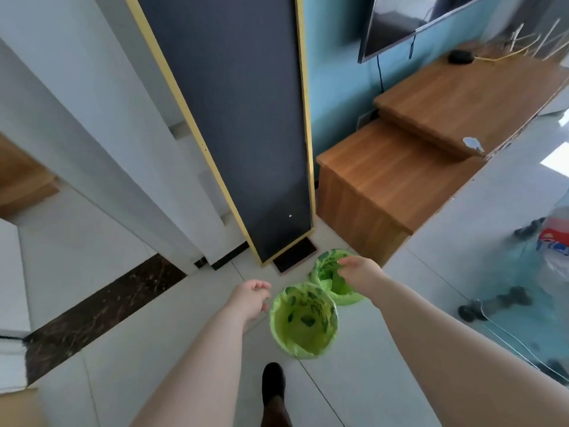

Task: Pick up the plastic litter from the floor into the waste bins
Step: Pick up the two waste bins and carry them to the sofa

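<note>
Two waste bins lined with green bags stand on the pale tiled floor. The near bin [303,349] is in front of me and looks empty inside. The far bin [323,269] stands just behind it to the right. My left hand [251,298] hovers to the left of the near bin, fingers loosely curled, holding nothing. My right hand [358,269] reaches over the far bin, fingers pointing down over its opening; nothing shows in it. No plastic litter lies on the floor around the bins.
A tall dark panel with a gold frame [240,118] rises behind the bins. Wooden cabinets [385,180] stand to the right. A glass table [523,288] with a plastic bag [554,241] lies at far right. My dark shoe [272,380] is below the near bin.
</note>
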